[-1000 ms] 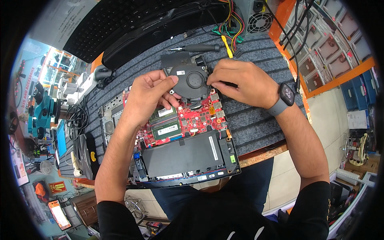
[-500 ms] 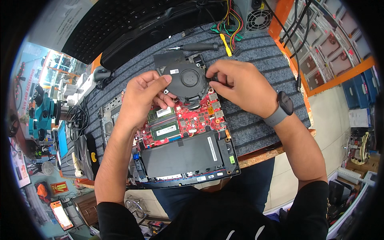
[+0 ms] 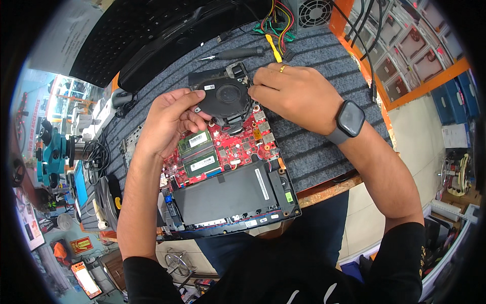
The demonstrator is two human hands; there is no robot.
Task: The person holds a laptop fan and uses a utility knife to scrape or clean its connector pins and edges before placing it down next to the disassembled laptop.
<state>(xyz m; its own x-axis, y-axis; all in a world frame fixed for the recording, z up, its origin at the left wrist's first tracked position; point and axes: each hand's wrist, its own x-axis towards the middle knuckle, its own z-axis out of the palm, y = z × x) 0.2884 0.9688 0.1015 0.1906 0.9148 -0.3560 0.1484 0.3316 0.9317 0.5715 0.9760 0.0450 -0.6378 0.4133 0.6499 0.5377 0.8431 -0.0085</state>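
Note:
A black round cooling fan (image 3: 228,93) is held tilted above the top part of an opened laptop base. My left hand (image 3: 172,111) pinches its left edge between thumb and fingers. At the fan's right edge, my right hand (image 3: 298,93) is closed, with its fingertips on the rim; what lies under those fingers is partly hidden. Below the fan shows a red circuit board (image 3: 230,147) with two green memory modules (image 3: 201,163). A flat black battery (image 3: 223,195) fills the front of the laptop base.
Behind the fan, a dark-handled screwdriver (image 3: 238,53) lies on the grey striped mat (image 3: 314,152). A yellow-tipped cable (image 3: 273,48) and a metal box with a fan grille (image 3: 314,12) are beyond it. Black keyboards (image 3: 126,35) stand at the far left, near a mouse (image 3: 121,99).
The fan has tipped, showing a flatter oval. My right hand has turned over, back of the hand upward, its fingers still at the fan's right edge. The whole view has shifted slightly.

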